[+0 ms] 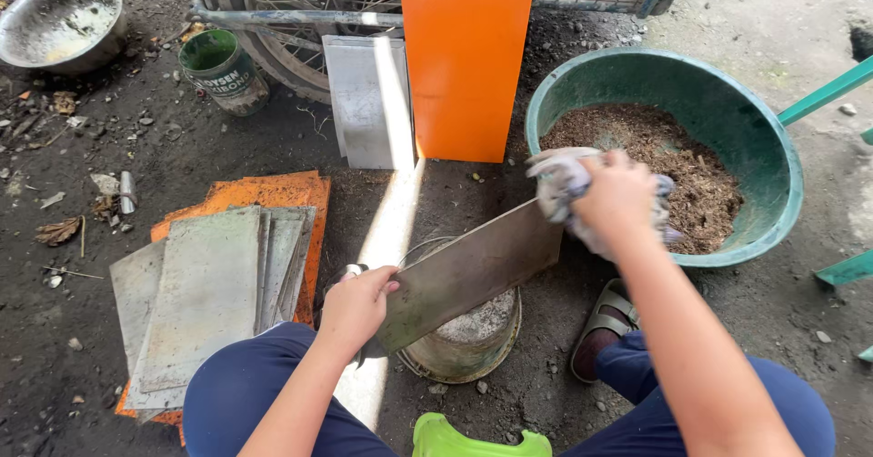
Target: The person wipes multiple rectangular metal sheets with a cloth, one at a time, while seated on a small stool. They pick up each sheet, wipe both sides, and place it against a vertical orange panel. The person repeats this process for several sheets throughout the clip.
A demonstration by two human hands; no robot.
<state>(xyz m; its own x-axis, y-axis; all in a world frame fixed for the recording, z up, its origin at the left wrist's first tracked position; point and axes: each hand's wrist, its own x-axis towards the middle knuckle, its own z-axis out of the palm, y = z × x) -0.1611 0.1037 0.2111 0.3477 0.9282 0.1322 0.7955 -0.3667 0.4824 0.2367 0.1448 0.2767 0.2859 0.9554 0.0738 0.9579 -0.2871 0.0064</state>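
Note:
My left hand (356,304) grips the lower left end of a long grey metal plate (468,273), held tilted over a small metal bucket (473,343) of pale gritty stuff. My right hand (614,193) clutches a crumpled grey-white rag (559,180) against the plate's upper right end, in front of a big green basin (727,111) holding brown sawdust-like material.
A stack of grey metal plates (214,293) lies on orange sheets at the left. An orange panel (466,57) and a grey plate (368,102) lean against a wheeled cart. A green paint can (221,70), a metal bowl (59,22) and a green stool edge (473,441) are nearby.

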